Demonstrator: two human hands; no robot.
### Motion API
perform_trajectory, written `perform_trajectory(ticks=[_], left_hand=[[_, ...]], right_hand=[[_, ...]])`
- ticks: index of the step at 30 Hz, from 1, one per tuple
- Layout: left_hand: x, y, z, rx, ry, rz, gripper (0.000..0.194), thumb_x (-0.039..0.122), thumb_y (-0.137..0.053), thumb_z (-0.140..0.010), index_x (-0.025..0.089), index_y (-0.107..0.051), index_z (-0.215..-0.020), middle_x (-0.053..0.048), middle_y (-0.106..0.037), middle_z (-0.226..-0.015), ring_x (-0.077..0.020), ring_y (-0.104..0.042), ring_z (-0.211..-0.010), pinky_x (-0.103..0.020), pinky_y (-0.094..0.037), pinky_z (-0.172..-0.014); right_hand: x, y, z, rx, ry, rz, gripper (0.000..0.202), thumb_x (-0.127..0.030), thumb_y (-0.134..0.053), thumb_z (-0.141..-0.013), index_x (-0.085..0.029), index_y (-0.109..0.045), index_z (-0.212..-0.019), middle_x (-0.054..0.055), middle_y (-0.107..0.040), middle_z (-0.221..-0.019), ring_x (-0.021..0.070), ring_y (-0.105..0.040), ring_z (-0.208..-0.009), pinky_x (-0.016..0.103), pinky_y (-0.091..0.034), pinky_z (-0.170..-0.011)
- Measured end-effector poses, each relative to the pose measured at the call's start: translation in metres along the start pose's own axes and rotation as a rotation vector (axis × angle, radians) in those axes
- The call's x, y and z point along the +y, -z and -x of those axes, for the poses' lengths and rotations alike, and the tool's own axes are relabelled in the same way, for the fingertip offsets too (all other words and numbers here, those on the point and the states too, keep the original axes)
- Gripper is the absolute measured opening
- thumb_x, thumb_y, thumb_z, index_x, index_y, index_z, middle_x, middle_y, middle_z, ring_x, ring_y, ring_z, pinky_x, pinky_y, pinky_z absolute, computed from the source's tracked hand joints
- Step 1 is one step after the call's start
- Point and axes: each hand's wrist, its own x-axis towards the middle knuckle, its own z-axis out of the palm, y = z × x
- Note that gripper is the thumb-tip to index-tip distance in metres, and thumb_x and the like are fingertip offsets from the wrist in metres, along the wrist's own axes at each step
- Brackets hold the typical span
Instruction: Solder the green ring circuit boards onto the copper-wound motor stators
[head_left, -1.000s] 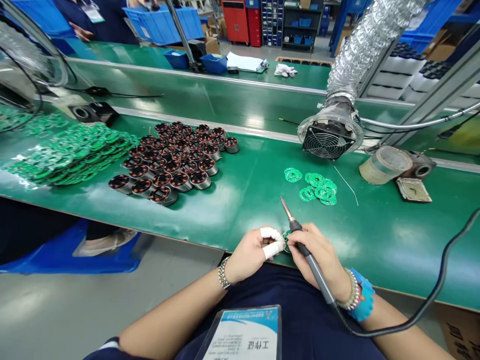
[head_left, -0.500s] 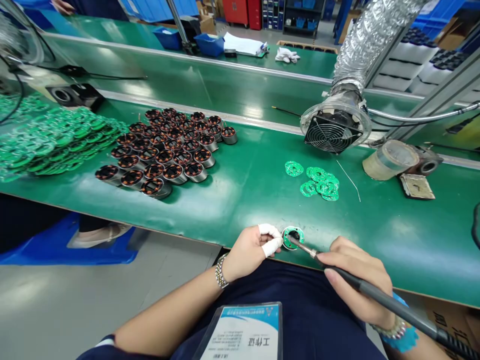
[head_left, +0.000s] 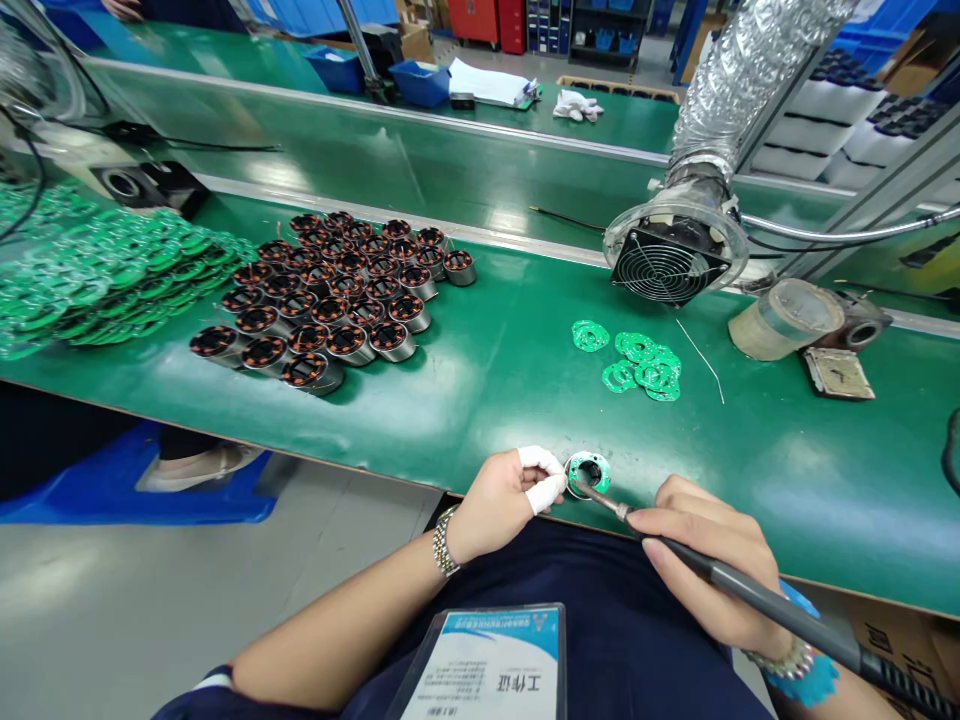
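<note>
A round part with a green ring board [head_left: 598,467] on top stands near the bench's front edge. Pinched at its left rim is my left hand [head_left: 517,495], thumb and forefinger wrapped in white; what lies between the fingertips is too small to make out. My right hand [head_left: 720,560] grips a soldering iron [head_left: 750,588] like a pen, its metal tip touching the lower part of the green ring. Loose green ring boards [head_left: 656,370] lie beyond the part.
Wound motor stators [head_left: 349,342] stand in rows at the left, beside stacked green boards [head_left: 112,270]. A fan with a foil duct [head_left: 667,265] hangs at the back right. Near it are a jar [head_left: 784,320], a sponge tray [head_left: 838,373] and a thin wire [head_left: 701,360].
The iron's tip has shifted slightly left and down on the ring board, and my right hand has moved slightly left with it. My left hand keeps its pinch.
</note>
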Motion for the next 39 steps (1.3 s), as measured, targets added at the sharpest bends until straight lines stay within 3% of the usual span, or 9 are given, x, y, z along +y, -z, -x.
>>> perform_trajectory(ticks=[10, 17, 19, 22, 25, 27, 32, 35, 39], left_hand=[[0.000, 0.000, -0.001, -0.006, 0.009, -0.022, 0.011, 0.025, -0.061, -0.072, 0.014, -0.057, -0.072, -0.002, -0.061, -0.065, -0.0133, -0.060, -0.063, -0.022, -0.047, -0.057], [0.000, 0.000, 0.001, -0.023, -0.011, -0.099, 0.012, 0.026, -0.060, -0.075, 0.015, -0.057, -0.071, -0.001, -0.062, -0.064, -0.0111, -0.058, -0.058, -0.021, -0.046, -0.056], [0.000, 0.000, 0.001, -0.026, -0.013, -0.094, 0.012, 0.026, -0.060, -0.074, 0.015, -0.057, -0.070, -0.001, -0.062, -0.063, -0.0112, -0.057, -0.057, -0.021, -0.046, -0.055], [-0.002, -0.001, 0.001, -0.016, -0.010, -0.092, 0.013, 0.027, -0.060, -0.075, 0.015, -0.056, -0.070, -0.001, -0.062, -0.063, -0.0117, -0.058, -0.058, -0.021, -0.046, -0.055], [-0.002, -0.001, 0.001, -0.013, -0.001, -0.102, 0.015, 0.029, -0.057, -0.076, 0.015, -0.055, -0.071, -0.001, -0.062, -0.064, -0.0120, -0.059, -0.060, -0.022, -0.047, -0.057], [-0.002, 0.000, 0.001, -0.019, -0.005, -0.104, 0.014, 0.029, -0.059, -0.075, 0.015, -0.054, -0.075, -0.001, -0.061, -0.067, -0.0123, -0.060, -0.062, -0.023, -0.048, -0.060], [-0.004, -0.004, 0.005, -0.038, -0.075, -0.200, 0.028, 0.024, -0.067, -0.067, 0.017, -0.047, -0.086, -0.001, -0.060, -0.074, -0.0125, -0.060, -0.064, -0.025, -0.051, -0.063], [-0.008, -0.008, 0.004, 0.042, -0.123, -0.317, 0.030, 0.026, -0.067, -0.069, 0.017, -0.046, -0.089, 0.000, -0.060, -0.070, -0.0138, -0.060, -0.061, -0.027, -0.051, -0.060], [-0.009, -0.009, -0.004, 0.091, -0.187, -0.368, 0.027, 0.026, -0.065, -0.072, 0.018, -0.047, -0.090, -0.002, -0.062, -0.075, -0.0155, -0.063, -0.066, -0.029, -0.052, -0.064]], right_hand=[[0.004, 0.023, 0.004, 0.124, -0.009, 0.027, 0.033, -0.003, -0.056, -0.072, -0.019, -0.065, -0.099, 0.003, -0.059, -0.065, 0.0160, -0.054, -0.059, 0.032, -0.046, -0.055], [0.071, 0.089, -0.010, 0.722, -0.183, 0.486, 0.019, -0.019, -0.058, -0.079, -0.018, -0.067, -0.097, 0.008, -0.068, -0.094, 0.0204, -0.064, -0.088, 0.031, -0.049, -0.081], [0.090, 0.113, -0.018, 0.733, -0.217, 0.535, 0.030, -0.023, -0.052, -0.081, -0.012, -0.064, -0.106, 0.012, -0.064, -0.109, 0.0241, -0.057, -0.107, 0.028, -0.043, -0.089], [0.108, 0.129, -0.026, 0.697, -0.231, 0.514, 0.031, -0.026, -0.051, -0.081, -0.007, -0.065, -0.101, 0.011, -0.069, -0.087, 0.0192, -0.066, -0.085, 0.022, -0.048, -0.072], [0.105, 0.108, -0.025, 0.658, -0.249, 0.444, 0.023, -0.025, -0.051, -0.084, -0.012, -0.061, -0.100, 0.001, -0.064, -0.060, 0.0105, -0.062, -0.052, 0.018, -0.050, -0.054], [0.091, 0.076, -0.019, 0.606, -0.252, 0.387, 0.018, -0.023, -0.052, -0.085, -0.016, -0.057, -0.102, 0.001, -0.065, -0.066, 0.0117, -0.064, -0.059, 0.022, -0.053, -0.061], [0.045, -0.008, -0.002, 0.075, -0.139, 0.176, 0.042, -0.025, -0.067, -0.075, -0.022, -0.051, -0.114, 0.006, -0.066, -0.100, 0.0151, -0.066, -0.078, 0.025, -0.055, -0.072], [0.036, -0.031, 0.001, 0.052, -0.148, 0.103, 0.044, -0.025, -0.066, -0.077, -0.022, -0.048, -0.117, 0.006, -0.065, -0.101, 0.0160, -0.065, -0.082, 0.026, -0.054, -0.075], [0.041, -0.036, -0.004, 0.075, -0.159, 0.103, 0.038, -0.025, -0.064, -0.078, -0.022, -0.050, -0.113, 0.005, -0.065, -0.097, 0.0164, -0.065, -0.085, 0.027, -0.053, -0.076]])
